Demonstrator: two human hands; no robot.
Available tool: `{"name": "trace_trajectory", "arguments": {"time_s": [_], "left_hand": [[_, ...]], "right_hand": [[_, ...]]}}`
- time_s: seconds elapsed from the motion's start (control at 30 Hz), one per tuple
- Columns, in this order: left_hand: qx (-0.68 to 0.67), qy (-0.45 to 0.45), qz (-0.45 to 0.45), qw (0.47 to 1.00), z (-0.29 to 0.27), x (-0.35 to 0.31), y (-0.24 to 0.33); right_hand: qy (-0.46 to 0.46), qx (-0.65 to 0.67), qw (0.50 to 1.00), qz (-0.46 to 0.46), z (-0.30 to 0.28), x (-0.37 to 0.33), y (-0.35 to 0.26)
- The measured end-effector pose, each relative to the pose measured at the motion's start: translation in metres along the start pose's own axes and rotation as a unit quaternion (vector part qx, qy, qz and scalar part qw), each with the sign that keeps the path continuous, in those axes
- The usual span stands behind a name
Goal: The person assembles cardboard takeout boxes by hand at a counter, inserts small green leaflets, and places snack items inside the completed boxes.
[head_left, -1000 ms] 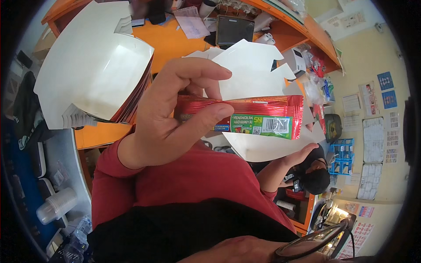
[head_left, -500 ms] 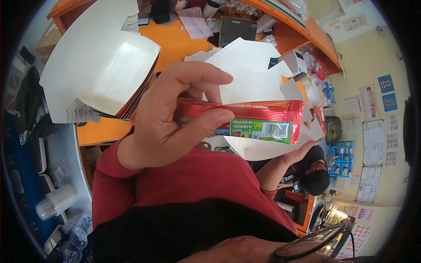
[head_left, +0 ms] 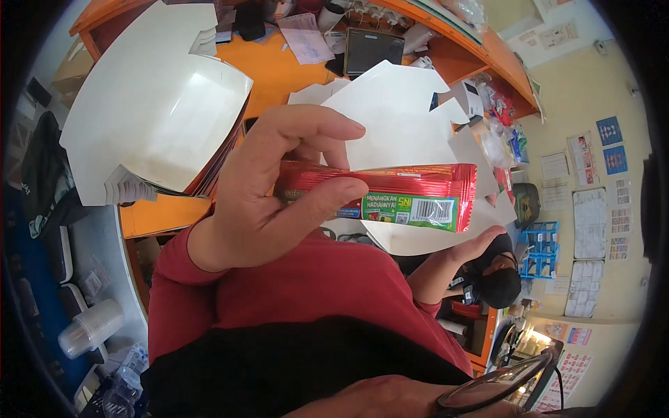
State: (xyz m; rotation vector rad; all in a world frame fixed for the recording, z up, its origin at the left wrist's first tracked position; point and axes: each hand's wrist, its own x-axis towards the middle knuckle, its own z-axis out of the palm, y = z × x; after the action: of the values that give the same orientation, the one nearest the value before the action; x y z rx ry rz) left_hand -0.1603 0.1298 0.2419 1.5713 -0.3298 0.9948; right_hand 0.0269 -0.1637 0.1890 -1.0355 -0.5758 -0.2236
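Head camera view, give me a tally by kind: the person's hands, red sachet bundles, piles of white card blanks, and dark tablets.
Hands: 2, the left hand and the right hand
Red sachet bundle: 1, pinched in the left hand
Piles of white card blanks: 2, the left pile and the middle pile
Dark tablet: 1
Total: 6
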Motion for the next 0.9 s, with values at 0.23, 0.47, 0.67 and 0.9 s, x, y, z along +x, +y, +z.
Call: {"name": "trace_trajectory", "arguments": {"time_s": [0.23, 0.47, 0.67, 0.9], "left_hand": [[-0.023, 0.019, -0.003, 1.000, 0.002, 0.003, -0.011], [0.160, 0.027, -0.153, 0.975, 0.012, 0.011, -0.089], [0.116, -0.062, -0.152, 0.980, 0.059, 0.001, -0.124], [-0.373, -0.096, -0.417, 0.823, 0.087, -0.002, -0.133]], "right_hand": [[0.008, -0.103, 0.995, -0.003, 0.000, 0.007, -0.002], [-0.086, 0.115, 0.989, -0.020, -0.005, 0.019, -0.003], [-0.120, 0.042, 0.990, -0.061, 0.002, -0.009, 0.017], [-0.326, -0.306, 0.864, -0.232, 0.052, -0.022, 0.039]]}}
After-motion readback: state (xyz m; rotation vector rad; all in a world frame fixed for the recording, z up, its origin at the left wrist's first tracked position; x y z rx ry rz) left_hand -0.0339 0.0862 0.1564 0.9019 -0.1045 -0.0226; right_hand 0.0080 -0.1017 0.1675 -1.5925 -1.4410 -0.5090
